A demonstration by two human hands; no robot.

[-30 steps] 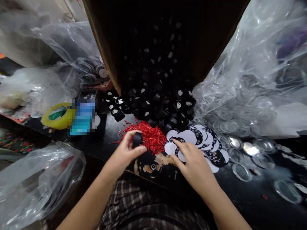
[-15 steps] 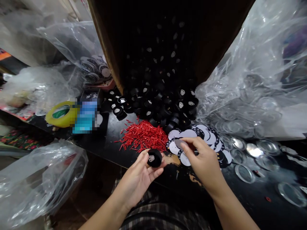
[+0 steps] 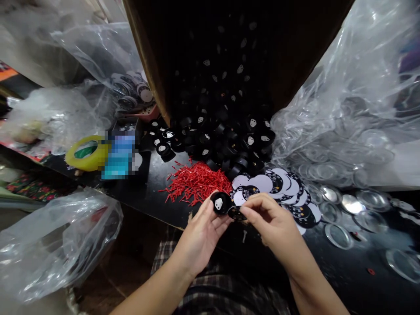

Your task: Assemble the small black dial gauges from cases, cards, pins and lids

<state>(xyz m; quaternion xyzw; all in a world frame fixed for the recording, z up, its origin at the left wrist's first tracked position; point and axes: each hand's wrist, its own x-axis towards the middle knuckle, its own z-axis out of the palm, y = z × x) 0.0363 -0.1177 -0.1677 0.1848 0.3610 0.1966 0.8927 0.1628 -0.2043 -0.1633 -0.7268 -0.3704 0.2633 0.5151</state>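
Between the thumb and fingers of my left hand [image 3: 205, 232] is a round black plastic case [image 3: 220, 203], its open face showing a whitish metal plate inside. My right hand [image 3: 274, 223] pinches a thin round dial [image 3: 236, 213] by its edge, printed side up, right beside the case. The two pieces are very close; whether they touch I cannot tell. Behind my right hand spread overlapping dials [image 3: 262, 183], some white side up and some black with markings. A heap of small red pointers [image 3: 197, 181] lies just past my left hand.
Many similar black cases [image 3: 226, 144] spill from a dark carton [image 3: 147, 65]. Clear round covers [image 3: 337, 236] and plastic bags [image 3: 344, 113] occupy the right. A yellow tape roll [image 3: 85, 153] sits left, with a clear bag [image 3: 62, 245] near the front edge.
My right hand has brought the dial down and left, turning its printed side up, next to the case. My left hand has lifted and tilted the case slightly to the right.
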